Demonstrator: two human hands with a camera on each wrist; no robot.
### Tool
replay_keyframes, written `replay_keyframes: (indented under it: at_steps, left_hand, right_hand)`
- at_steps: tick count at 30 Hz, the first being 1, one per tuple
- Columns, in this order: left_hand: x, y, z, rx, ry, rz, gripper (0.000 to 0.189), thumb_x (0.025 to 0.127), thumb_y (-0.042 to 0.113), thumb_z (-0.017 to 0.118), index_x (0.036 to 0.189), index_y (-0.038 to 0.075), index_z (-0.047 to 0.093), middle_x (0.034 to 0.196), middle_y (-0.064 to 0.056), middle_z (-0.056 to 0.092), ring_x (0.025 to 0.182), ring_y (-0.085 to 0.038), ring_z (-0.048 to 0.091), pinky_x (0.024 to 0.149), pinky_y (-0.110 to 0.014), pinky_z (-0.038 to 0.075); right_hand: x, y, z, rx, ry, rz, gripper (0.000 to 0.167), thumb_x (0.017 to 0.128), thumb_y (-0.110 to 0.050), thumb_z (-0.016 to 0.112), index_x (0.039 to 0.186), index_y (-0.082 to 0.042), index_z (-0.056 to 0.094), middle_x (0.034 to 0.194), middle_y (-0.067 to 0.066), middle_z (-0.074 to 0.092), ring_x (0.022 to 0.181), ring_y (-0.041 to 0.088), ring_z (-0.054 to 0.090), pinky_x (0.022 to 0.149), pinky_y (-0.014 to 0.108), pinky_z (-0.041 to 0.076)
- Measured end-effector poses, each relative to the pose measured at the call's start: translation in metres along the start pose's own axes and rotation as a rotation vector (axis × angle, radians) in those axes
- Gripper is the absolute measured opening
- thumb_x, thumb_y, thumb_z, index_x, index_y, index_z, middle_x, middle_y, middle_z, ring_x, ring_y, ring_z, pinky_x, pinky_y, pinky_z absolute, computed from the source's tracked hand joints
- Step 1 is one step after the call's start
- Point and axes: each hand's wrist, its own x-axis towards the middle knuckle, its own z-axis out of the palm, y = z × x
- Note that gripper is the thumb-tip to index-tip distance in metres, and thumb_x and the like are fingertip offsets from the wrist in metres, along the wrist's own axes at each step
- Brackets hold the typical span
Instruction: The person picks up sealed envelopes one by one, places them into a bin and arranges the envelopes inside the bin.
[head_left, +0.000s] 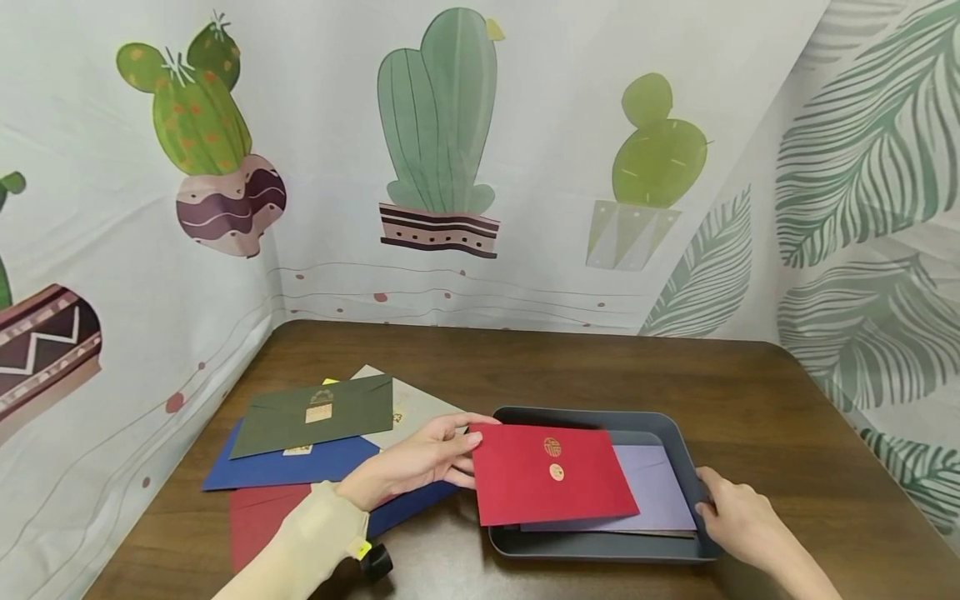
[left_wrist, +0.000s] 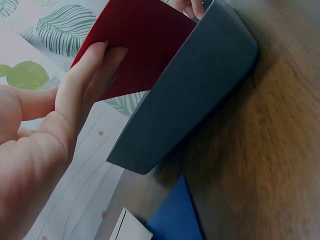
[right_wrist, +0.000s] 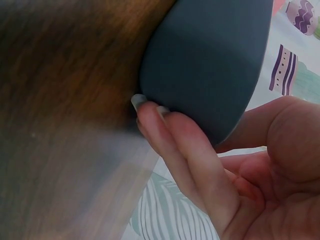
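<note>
A red envelope [head_left: 525,483] with gold marks is pinched at its left edge by my left hand [head_left: 423,458], thumb on top and fingers beneath. It is held over the left part of a dark grey tray [head_left: 600,550]. Inside the tray lies a lilac envelope [head_left: 656,483], partly covered by the red one, with a thin brownish edge under it. My right hand [head_left: 746,517] grips the tray's right side; in the right wrist view its fingers [right_wrist: 195,145] press the outer wall [right_wrist: 205,60] and the thumb reaches over the rim.
Left of the tray, several envelopes overlap in a loose pile: dark green [head_left: 277,421], pale grey [head_left: 420,400], blue [head_left: 247,458] and a darker red [head_left: 258,517]. All of this is on a brown wooden table [head_left: 570,358]. A cactus-print cloth [head_left: 540,125] hangs behind it.
</note>
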Motion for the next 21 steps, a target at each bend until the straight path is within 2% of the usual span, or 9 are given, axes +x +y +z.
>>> replay_keyframes:
  at_steps: [5, 9, 12, 16, 21]
  left_hand:
    - [0.010, 0.000, 0.007, 0.044, 0.050, -0.023, 0.051, 0.101, 0.013, 0.048, 0.146, -0.004, 0.029, 0.136, -0.023, 0.054, 0.111, -0.031, 0.066, 0.088, -0.041, 0.054]
    - [0.018, -0.001, 0.013, 0.082, 0.134, -0.040, 0.051, 0.100, 0.012, 0.052, 0.143, -0.006, 0.033, 0.132, -0.026, 0.057, 0.108, -0.031, 0.067, 0.087, -0.041, 0.054]
    - [0.023, -0.003, 0.018, 0.135, 0.234, -0.058, 0.049, 0.097, 0.011, 0.057, 0.139, -0.007, 0.040, 0.114, -0.020, 0.067, 0.092, -0.023, 0.072, 0.082, -0.037, 0.056]
    - [0.027, -0.004, 0.024, 0.252, 0.350, -0.066, 0.048, 0.091, 0.011, 0.066, 0.133, -0.007, 0.049, 0.091, -0.011, 0.071, 0.071, -0.012, 0.070, 0.074, -0.031, 0.059]
    - [0.031, -0.005, 0.027, 0.372, 0.400, -0.048, 0.046, 0.087, 0.012, 0.071, 0.124, -0.007, 0.054, 0.085, -0.014, 0.072, 0.067, -0.018, 0.071, 0.070, -0.030, 0.059]
  right_hand:
    - [0.000, 0.000, 0.001, -0.001, 0.010, -0.006, 0.038, 0.082, -0.005, 0.065, 0.116, 0.007, 0.055, 0.090, 0.018, 0.070, 0.078, 0.032, 0.067, 0.062, 0.050, 0.051]
    - [-0.001, 0.001, 0.001, -0.006, 0.020, -0.012, 0.038, 0.081, -0.005, 0.065, 0.116, 0.007, 0.055, 0.092, 0.020, 0.070, 0.079, 0.034, 0.067, 0.063, 0.052, 0.052]
    - [-0.001, 0.001, 0.001, -0.005, 0.026, -0.017, 0.038, 0.081, -0.005, 0.066, 0.116, 0.007, 0.056, 0.092, 0.021, 0.070, 0.079, 0.035, 0.067, 0.063, 0.052, 0.051]
    - [-0.001, 0.001, 0.002, -0.001, 0.031, -0.021, 0.037, 0.081, -0.005, 0.066, 0.115, 0.006, 0.056, 0.090, 0.019, 0.070, 0.078, 0.033, 0.067, 0.062, 0.051, 0.051]
    - [-0.001, 0.001, 0.003, -0.004, 0.039, -0.021, 0.037, 0.081, -0.005, 0.066, 0.115, 0.004, 0.057, 0.090, 0.018, 0.070, 0.077, 0.032, 0.067, 0.062, 0.051, 0.051]
